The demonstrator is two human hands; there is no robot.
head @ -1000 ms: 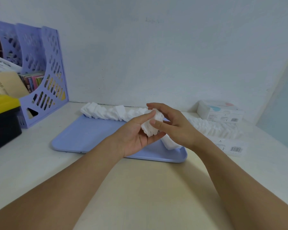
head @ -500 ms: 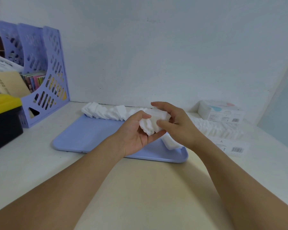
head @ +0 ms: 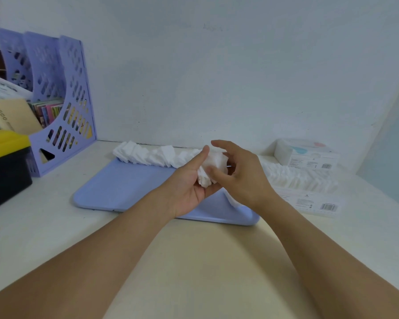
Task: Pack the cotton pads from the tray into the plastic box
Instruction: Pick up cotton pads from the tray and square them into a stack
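— Fingers (head: 197, 161) first: what have yours got hold of?

— Fingers of my left hand (head: 189, 185) are curled up around a small stack of cotton pads (head: 211, 170), thumb along the near side, palm turned up. My right hand (head: 242, 178) is just beside the stack, its fingers loosely bent and spread; the thumb seems to touch the pads, but I cannot tell whether it really pinches them.

— Where is that stack?

— Held in the air above the far right part of the blue tray (head: 129, 187).

— And the others?

— A ragged row of loose pads (head: 148, 155) leans along the tray's far edge, close to the wall. A few more white pads (head: 232, 200) show under my right wrist, at the tray's right end.

— The box?

— A clear plastic box (head: 309, 192) sits on the counter (head: 44, 229) just right of the tray, with a row of pads (head: 295, 178) standing on edge in it and a barcode label on its near side.

— Anything behind it?

— A white packet (head: 306, 154) with a barcode, close to the wall.

— To the left?

— A lilac magazine file (head: 62, 107) with books in it, well apart from the tray, and nearer me a black bin with a yellow lid (head: 5, 162).
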